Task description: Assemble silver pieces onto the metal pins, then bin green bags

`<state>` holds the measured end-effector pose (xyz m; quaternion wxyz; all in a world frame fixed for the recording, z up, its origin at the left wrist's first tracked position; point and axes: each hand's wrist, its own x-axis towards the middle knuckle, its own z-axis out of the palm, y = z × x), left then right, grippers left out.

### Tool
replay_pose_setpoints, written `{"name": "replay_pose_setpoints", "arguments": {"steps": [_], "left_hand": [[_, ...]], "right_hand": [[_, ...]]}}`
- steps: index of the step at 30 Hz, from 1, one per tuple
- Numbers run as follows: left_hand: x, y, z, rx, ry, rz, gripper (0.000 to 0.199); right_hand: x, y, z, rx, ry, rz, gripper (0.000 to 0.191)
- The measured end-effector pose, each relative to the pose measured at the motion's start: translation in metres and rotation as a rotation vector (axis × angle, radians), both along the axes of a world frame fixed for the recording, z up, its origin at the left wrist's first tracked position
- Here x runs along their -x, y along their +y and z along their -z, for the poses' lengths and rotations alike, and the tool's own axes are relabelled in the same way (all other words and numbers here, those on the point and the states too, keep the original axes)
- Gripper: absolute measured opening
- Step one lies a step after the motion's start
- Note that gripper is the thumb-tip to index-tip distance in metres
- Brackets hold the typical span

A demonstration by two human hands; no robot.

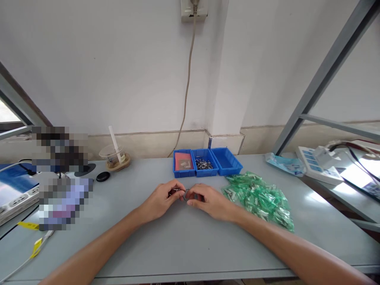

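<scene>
Silvery, dark-tipped, pin-like small pieces (175, 190) are held in the curled fingers of the left hand (158, 201), probably cupped there so that several can be kept together while the thumb and forefinger are left usable. The right hand (216, 202) is held just opposite, fingers bent, thumb and forefinger brought close to a thin, dark small part (186, 191) between the two sets of fingertips; whether it is pinched by the right hand cannot be told, nor can its exact shape. Both hands are held low over the smooth grey tabletop (178, 249), likely for steadiness during fine fingertip work. Beyond them, three blue plastic bins are lined up side by side by the wall, seemingly so that contents are kept apart and within reach: a pinkish-red flat piece (179, 159) is held in the left bin (184, 173), loose metal pins (204, 163) are heaped in the middle bin (207, 173), and the right bin (230, 171) is set at a slight angle. Crumpled, see-through green plastic bags (261, 198) are piled beside the right forearm, apparently off to the side so that the working spot is not crowded. A clear plastic cup (112, 153) with a white straw and a round black object (103, 176) are placed far left, well apart from the bins.
</scene>
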<state>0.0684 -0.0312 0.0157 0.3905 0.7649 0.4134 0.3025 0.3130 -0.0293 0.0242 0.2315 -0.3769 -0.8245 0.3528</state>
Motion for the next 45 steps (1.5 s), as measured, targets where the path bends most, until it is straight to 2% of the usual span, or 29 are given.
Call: {"name": "replay_pose_setpoints", "arguments": {"steps": [8, 17, 21, 25, 34, 45], "left_hand": [[-0.005, 0.000, 0.008, 0.052, -0.104, -0.009, 0.021], [-0.001, 0.004, 0.010, 0.024, -0.087, -0.041, 0.026], [0.004, 0.009, 0.008, -0.030, -0.046, -0.076, 0.022], [0.011, 0.014, 0.008, -0.119, 0.096, -0.101, 0.019], [0.024, 0.022, 0.013, -0.337, 0.264, -0.086, 0.019], [0.031, 0.024, 0.006, -0.352, 0.263, -0.106, 0.025]], "right_hand": [[0.004, 0.003, 0.014, 0.175, 0.127, -0.007, 0.017], [0.003, 0.006, 0.009, 0.115, 0.149, 0.111, 0.015], [0.000, 0.010, 0.010, 0.123, 0.157, 0.190, 0.019], [-0.004, 0.015, 0.013, 0.127, 0.185, 0.254, 0.023], [-0.007, 0.019, 0.015, 0.151, 0.250, 0.309, 0.020], [-0.009, 0.020, 0.015, 0.139, 0.252, 0.299, 0.021]]}}
